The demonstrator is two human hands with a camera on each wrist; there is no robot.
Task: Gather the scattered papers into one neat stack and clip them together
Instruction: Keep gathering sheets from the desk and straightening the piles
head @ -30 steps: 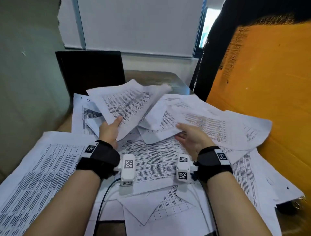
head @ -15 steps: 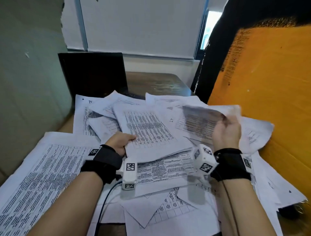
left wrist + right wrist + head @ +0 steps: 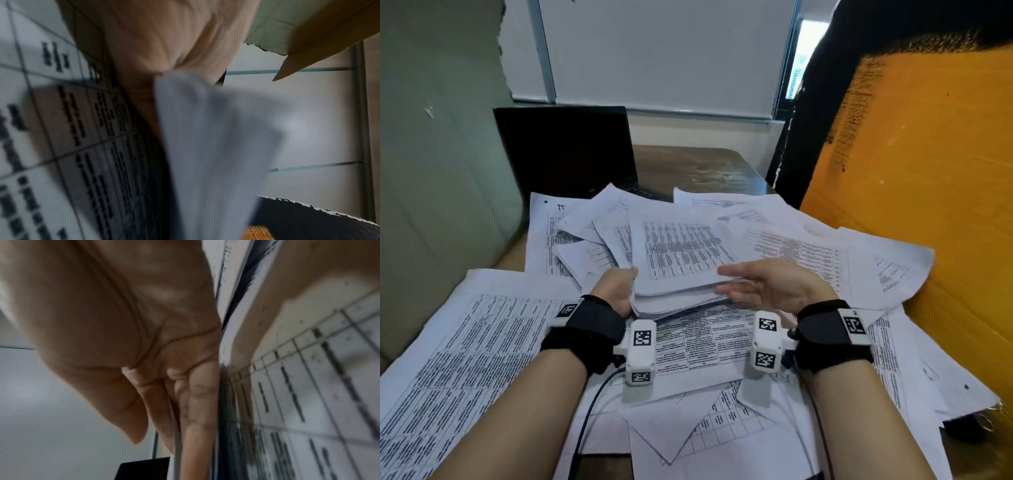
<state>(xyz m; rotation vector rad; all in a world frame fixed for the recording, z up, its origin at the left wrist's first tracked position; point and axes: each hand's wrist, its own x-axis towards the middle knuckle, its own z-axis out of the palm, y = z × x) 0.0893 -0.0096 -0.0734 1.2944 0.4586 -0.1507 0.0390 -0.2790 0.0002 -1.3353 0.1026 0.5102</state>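
Observation:
A stack of printed papers lies in the middle of the loose sheets. My left hand grips its near left corner, thumb on top and fingers underneath. In the left wrist view the palm closes on a white sheet. My right hand is at the stack's near right edge, with straight fingers held together and the thumb lying over the top sheet. The right wrist view shows those straight fingers alongside the paper edges. A dark object with wire loops peeks out under sheets at the far right.
Loose printed sheets cover the desk, including a large one at the left and several at the right. A black laptop stands behind. Orange cardboard walls the right, grey-green cardboard the left. Bare brown table shows at the back.
My right hand lifted a sheet from the right, laid it on the stack and came down to the stack's near right edge. My left hand kept hold and drew the stack nearer.

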